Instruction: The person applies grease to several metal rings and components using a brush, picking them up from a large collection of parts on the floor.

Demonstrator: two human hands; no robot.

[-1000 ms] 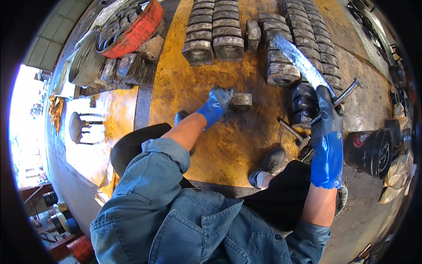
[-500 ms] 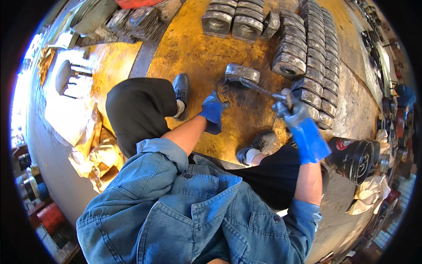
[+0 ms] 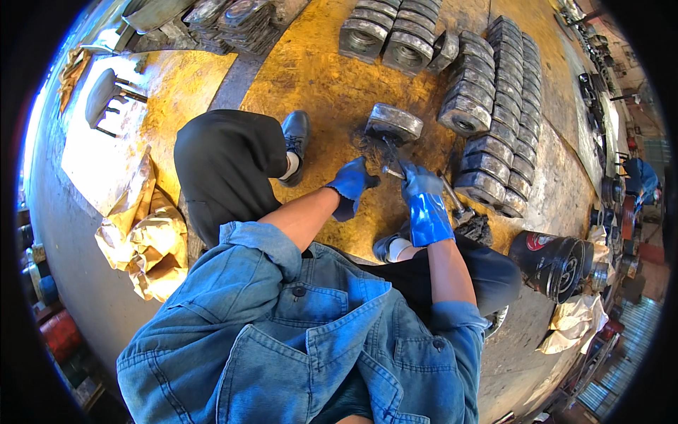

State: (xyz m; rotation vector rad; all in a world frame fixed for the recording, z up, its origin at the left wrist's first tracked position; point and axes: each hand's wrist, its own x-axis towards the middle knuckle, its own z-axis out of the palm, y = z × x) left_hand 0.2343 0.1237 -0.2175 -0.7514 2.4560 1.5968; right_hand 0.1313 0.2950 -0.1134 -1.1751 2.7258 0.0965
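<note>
A dark, rounded metal block (image 3: 395, 121) rests slightly tilted on the worn yellow floor in front of me. My right hand (image 3: 421, 185), in a blue rubber glove, is closed round a slim metal tool (image 3: 393, 151). The tool's tip reaches the block's near side; its exact kind is unclear. Left of it, my left hand (image 3: 351, 182) hovers near the block in a matching glove, fingers curled. Whether anything sits inside that fist is hidden. Beside the right glove lies a hammer-like tool (image 3: 458, 201) with a long handle.
Rows of similar metal blocks (image 3: 494, 120) stand to the right, with more blocks (image 3: 406, 53) at the far side. A black bucket (image 3: 547, 265) lies at the right. Crumpled brown paper (image 3: 152, 244) and a small stool (image 3: 104, 99) are on the left.
My right hand has moved left and closer to my body, bringing the tool's tip to the block's near side. The block now sits more tilted. My left hand is slightly lower.
</note>
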